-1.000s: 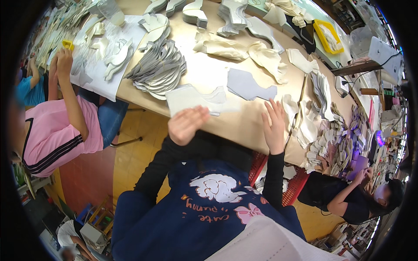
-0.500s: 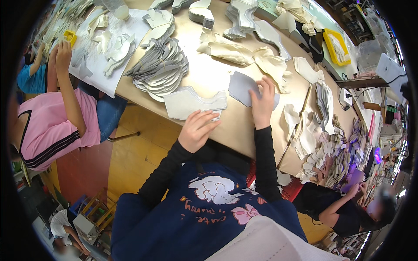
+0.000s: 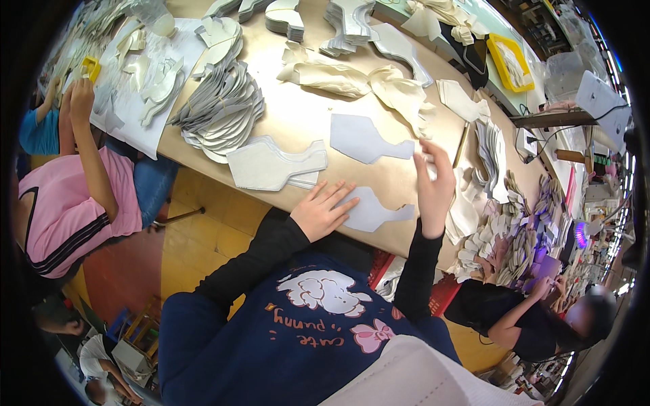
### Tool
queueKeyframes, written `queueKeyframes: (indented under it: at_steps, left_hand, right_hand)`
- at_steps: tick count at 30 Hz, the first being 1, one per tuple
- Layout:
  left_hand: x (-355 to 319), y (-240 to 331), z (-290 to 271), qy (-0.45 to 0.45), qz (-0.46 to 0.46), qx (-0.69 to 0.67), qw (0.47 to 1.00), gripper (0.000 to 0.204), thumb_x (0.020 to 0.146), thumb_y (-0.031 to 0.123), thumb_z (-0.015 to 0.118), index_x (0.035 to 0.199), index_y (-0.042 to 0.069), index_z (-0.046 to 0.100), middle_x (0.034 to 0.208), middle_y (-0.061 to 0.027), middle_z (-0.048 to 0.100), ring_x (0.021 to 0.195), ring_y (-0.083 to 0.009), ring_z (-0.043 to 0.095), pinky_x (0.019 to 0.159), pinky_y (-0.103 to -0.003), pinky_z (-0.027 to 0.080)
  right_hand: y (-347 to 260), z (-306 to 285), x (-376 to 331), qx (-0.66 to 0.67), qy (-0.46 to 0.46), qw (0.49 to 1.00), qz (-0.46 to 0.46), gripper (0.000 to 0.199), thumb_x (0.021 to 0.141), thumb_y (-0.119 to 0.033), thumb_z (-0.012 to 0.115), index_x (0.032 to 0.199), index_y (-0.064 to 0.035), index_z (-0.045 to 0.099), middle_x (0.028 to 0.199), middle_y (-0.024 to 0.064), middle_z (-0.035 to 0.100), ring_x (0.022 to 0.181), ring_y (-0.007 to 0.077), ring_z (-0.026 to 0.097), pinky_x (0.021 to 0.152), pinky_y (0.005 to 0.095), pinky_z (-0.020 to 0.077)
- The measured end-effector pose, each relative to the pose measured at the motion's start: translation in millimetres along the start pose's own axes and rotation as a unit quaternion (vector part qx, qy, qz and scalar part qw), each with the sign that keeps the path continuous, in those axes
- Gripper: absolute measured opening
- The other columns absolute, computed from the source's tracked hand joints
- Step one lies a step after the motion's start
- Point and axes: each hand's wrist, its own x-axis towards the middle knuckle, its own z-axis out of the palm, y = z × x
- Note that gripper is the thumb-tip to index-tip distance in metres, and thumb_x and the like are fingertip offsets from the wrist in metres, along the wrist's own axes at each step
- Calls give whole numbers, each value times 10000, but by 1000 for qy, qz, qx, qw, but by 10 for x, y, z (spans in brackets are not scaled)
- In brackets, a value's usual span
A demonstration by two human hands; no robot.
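Note:
My left hand (image 3: 325,211) lies with fingers spread, its fingertips on the left end of a grey cut piece (image 3: 379,213) by the table's near edge. Beyond it lies a second grey piece (image 3: 362,137) of the same shape, broad at the left with a narrow tail to the right. My right hand (image 3: 437,181) is raised just right of that tail, fingers curved and thumb apart, with nothing visible in it. Left of both grey pieces sits a small stack of pale cut pieces (image 3: 271,162), slightly fanned.
A fanned grey bundle (image 3: 223,111) sits farther left. Crumpled cream pieces (image 3: 338,76) and several stacks (image 3: 345,24) lie at the back. More piles (image 3: 491,159) and a yellow tray (image 3: 511,64) are to the right. A person in pink (image 3: 81,196) works at the left, another in black (image 3: 501,314) at the right.
My left hand has left the pale stack for a grey piece at the near edge. My right hand has moved right, off the grey pieces, which now lie apart. The whole view has shifted.

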Motion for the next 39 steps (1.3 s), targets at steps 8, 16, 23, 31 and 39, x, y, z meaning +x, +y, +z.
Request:
queueKeyframes:
  at_steps: [8, 16, 23, 31, 39]
  left_hand:
    - [-32, -13, 41, 19, -7, -10, 1000, 440, 964, 283, 634, 1387, 171, 594, 1556, -60, 482, 1411, -250, 471, 1152, -487, 384]
    - [60, 95, -120, 77, -79, -271, 956, 496, 951, 164, 675, 1433, 136, 561, 1548, -106, 486, 1420, -291, 466, 1144, -457, 402]
    - [479, 278, -117, 164, -271, -702, 638, 405, 1022, 148, 637, 1388, -15, 579, 1324, -80, 617, 1155, -105, 576, 1000, -282, 478]
    - [396, 173, -89, 91, -311, -739, 590, 426, 1104, 332, 501, 1365, 4, 576, 1219, -45, 675, 1121, -120, 633, 944, -283, 498]
    - [258, 295, -362, 180, -356, -732, 553, 459, 1095, 348, 498, 1391, -2, 530, 1295, -87, 647, 1205, -177, 611, 1035, -356, 465]
  right_hand:
    - [675, 705, 902, -60, 28, 997, -28, 209, 881, -85, 729, 1076, -10, 724, 1014, 133, 720, 881, 282, 685, 802, 354, 534]
    - [219, 308, 219, 22, 201, 975, -90, 115, 912, 31, 692, 1026, 30, 705, 976, 135, 745, 902, 228, 704, 852, 317, 542]
    - [-49, 186, -513, -36, -160, 948, -272, 171, 847, -97, 754, 1012, -66, 723, 1207, 84, 703, 1111, 285, 651, 973, 440, 486]
    - [-259, 94, -598, 40, -59, 995, -68, 310, 809, -29, 782, 1113, -61, 731, 1362, 155, 605, 1207, 321, 615, 1050, 418, 461]
    - [-83, 329, -575, 236, -74, 964, 95, 534, 944, -109, 676, 1446, -26, 516, 1360, 147, 615, 1146, 272, 631, 1002, 375, 473]
